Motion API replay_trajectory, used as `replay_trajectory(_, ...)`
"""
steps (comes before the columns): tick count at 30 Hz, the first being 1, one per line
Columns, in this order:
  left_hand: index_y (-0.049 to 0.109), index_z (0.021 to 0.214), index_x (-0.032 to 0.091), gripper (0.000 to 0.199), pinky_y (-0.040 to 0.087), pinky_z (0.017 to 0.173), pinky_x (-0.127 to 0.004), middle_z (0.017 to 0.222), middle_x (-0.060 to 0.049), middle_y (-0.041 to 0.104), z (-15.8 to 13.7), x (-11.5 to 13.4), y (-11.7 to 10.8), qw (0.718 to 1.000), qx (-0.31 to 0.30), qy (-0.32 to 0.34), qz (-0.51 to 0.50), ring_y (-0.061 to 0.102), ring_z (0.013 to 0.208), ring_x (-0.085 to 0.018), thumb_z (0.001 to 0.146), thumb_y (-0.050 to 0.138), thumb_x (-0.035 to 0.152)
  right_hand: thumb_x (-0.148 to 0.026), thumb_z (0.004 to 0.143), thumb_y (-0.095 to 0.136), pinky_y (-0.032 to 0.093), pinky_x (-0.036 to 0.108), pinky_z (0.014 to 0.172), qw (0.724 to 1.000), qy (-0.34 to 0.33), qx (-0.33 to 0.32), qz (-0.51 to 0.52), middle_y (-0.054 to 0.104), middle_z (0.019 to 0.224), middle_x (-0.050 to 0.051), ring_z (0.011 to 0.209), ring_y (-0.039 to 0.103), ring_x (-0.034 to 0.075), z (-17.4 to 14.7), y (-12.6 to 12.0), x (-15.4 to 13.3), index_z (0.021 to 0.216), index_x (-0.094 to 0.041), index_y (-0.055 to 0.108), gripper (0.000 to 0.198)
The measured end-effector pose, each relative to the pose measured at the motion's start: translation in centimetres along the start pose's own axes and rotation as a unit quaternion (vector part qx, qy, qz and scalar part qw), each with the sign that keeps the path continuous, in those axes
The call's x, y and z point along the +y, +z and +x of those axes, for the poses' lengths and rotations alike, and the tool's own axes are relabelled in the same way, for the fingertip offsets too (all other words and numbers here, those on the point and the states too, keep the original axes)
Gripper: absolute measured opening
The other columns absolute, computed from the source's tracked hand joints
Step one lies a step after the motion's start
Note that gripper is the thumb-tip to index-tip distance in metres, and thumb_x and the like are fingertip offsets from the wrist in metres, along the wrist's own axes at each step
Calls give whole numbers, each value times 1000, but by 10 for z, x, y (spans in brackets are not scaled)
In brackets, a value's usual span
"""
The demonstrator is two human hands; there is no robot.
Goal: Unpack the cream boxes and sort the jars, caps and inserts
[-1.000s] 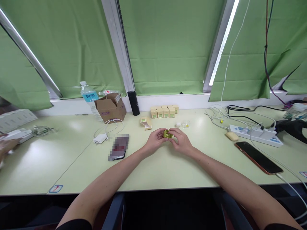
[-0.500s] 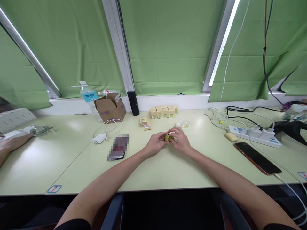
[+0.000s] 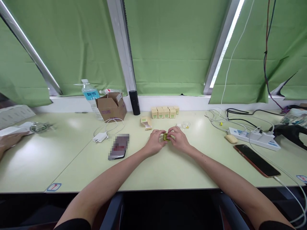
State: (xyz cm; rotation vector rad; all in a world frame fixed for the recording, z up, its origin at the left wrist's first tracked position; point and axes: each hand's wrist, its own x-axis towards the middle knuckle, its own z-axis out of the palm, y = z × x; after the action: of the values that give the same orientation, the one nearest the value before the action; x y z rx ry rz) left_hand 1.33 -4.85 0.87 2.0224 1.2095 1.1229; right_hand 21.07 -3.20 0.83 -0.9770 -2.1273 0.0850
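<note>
Between my two hands is a small yellow-green, cup-like piece [image 3: 165, 137], its rounded rim turned toward me. My left hand [image 3: 154, 142] grips its left side with thumb and fingers. From the right, my right hand [image 3: 179, 139] pinches its other edge, the fingertips partly hiding it. Just beyond the hands lie a small white piece [image 3: 178, 125] and a clear round plastic piece [image 3: 186, 125] with a bit of yellow in it. An opened small carton [image 3: 146, 123] rests behind my left hand.
Several small cream boxes [image 3: 164, 112] stand in a row at the back. Left are a brown cardboard box [image 3: 111, 110], a black cylinder [image 3: 134, 103], a charger [image 3: 100, 137] and a phone [image 3: 119, 147]. Right are a power strip [image 3: 254, 138] and another phone [image 3: 256, 160]. A co-worker's hand [image 3: 11, 142] shows far left.
The yellow-green piece has turned between my fingers, so its rounded rim shows now. Both hands stay in nearly the same place. The view has shifted slightly.
</note>
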Motion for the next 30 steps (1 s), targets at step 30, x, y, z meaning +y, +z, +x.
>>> replay_trajectory(30, 70, 121, 19, 36, 34, 105, -48, 129, -14, 68, 69, -13, -26, 935, -29, -65, 347, 46, 129, -37, 86, 63, 25, -12, 89, 60, 32, 42, 95, 944, 124, -144, -269, 76, 108, 14, 117, 52, 31, 68, 12, 43, 92, -19, 80, 22)
